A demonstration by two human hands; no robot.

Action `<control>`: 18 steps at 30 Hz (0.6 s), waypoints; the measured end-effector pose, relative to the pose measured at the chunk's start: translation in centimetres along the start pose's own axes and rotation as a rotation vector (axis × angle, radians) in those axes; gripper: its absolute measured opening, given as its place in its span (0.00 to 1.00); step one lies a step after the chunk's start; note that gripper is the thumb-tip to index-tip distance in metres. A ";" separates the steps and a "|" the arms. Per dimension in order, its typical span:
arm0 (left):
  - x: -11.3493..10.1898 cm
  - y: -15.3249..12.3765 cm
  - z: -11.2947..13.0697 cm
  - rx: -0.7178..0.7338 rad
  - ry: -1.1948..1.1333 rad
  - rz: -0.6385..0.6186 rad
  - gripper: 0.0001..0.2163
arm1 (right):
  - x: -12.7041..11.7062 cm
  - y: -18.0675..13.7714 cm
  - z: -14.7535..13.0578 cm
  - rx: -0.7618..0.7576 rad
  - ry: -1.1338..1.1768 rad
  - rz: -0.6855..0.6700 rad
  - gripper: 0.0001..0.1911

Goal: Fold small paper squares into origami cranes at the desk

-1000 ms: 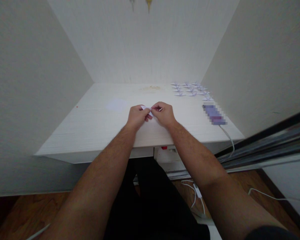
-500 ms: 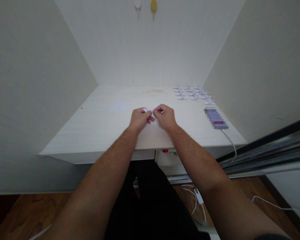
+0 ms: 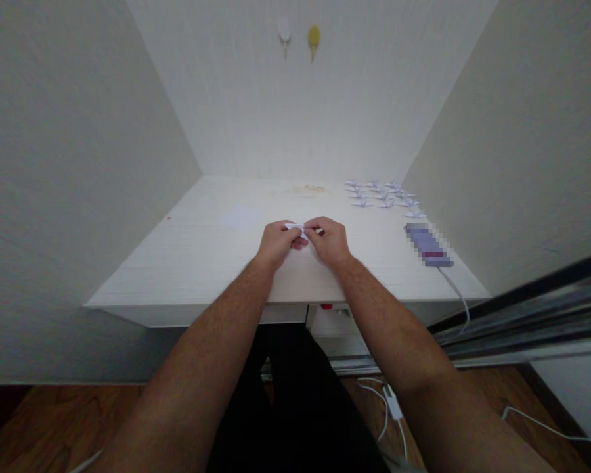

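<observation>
A small folded piece of pale paper (image 3: 295,226) is held between my two hands, above the middle of the white desk (image 3: 201,256). My left hand (image 3: 278,242) pinches its left part, thumb on top and fingers curled underneath. On the other side, my right hand (image 3: 328,238) pinches the paper's right end between thumb and forefinger. The fingers cover much of the paper, so its exact folded shape cannot be made out. Several folded paper cranes (image 3: 384,196) stand in rows at the desk's back right.
A pixelated phone (image 3: 428,244) lies at the desk's right, with a white cable (image 3: 456,286) hanging over the front edge. A pale sheet (image 3: 241,215) rests left of my hands. Walls enclose three sides. A white hook (image 3: 284,31) and a yellow hook (image 3: 314,37) are on the back wall.
The view has tilted up slightly, so everything sits lower in the picture. Both hands keep hold of the paper, with its visible part now slightly narrower between the fingers.
</observation>
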State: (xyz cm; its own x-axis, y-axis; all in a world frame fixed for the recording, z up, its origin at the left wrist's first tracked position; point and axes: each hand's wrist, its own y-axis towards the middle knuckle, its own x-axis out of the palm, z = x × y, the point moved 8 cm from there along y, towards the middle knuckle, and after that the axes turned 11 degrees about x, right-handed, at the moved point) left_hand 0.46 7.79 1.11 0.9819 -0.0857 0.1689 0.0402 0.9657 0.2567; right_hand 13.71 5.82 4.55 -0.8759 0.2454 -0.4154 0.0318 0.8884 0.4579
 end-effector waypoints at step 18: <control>-0.3 0.0 0.1 -0.003 -0.034 0.046 0.08 | 0.1 -0.3 -1.0 -0.117 0.025 -0.018 0.06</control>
State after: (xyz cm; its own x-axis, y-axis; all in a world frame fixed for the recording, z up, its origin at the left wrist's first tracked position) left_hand 0.11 7.78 1.17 0.9759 -0.0493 0.2126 -0.0043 0.9696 0.2447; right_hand 13.12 5.21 5.17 -0.8874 0.2190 -0.4056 -0.0391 0.8409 0.5398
